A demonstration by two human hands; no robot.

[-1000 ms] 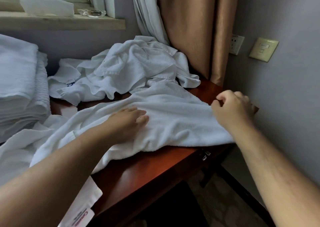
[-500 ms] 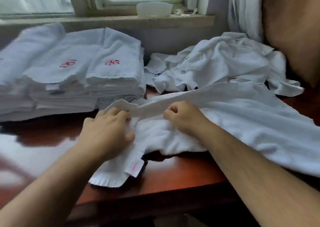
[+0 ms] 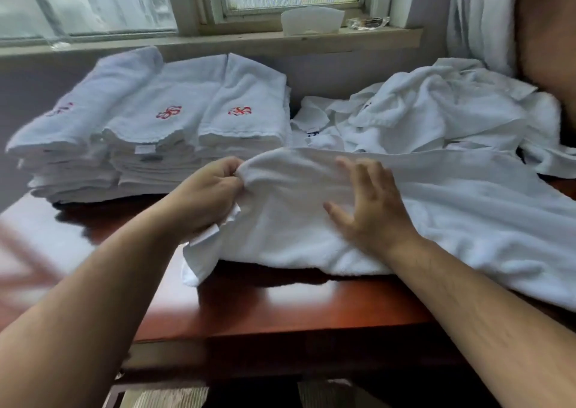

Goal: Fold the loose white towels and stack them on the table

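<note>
A long white towel (image 3: 467, 208) lies folded lengthwise across the red-brown table (image 3: 296, 308). My left hand (image 3: 205, 195) grips the towel's left end, fingers curled round the bunched edge. My right hand (image 3: 367, 208) lies flat on the towel just right of it, fingers spread. Behind on the left stand stacks of folded white towels (image 3: 162, 133) with red embroidery. A heap of loose white towels (image 3: 436, 111) sits at the back right.
A window sill (image 3: 218, 42) runs behind the stacks, with a translucent tub (image 3: 311, 20) and a clear small object (image 3: 367, 22) on it. White and tan curtains (image 3: 498, 17) hang at the right. The table's front edge is near me.
The view swung left from the table's right end. My right hand let go of the towel and opened flat on it. My left hand still holds the left end, raised a little.
</note>
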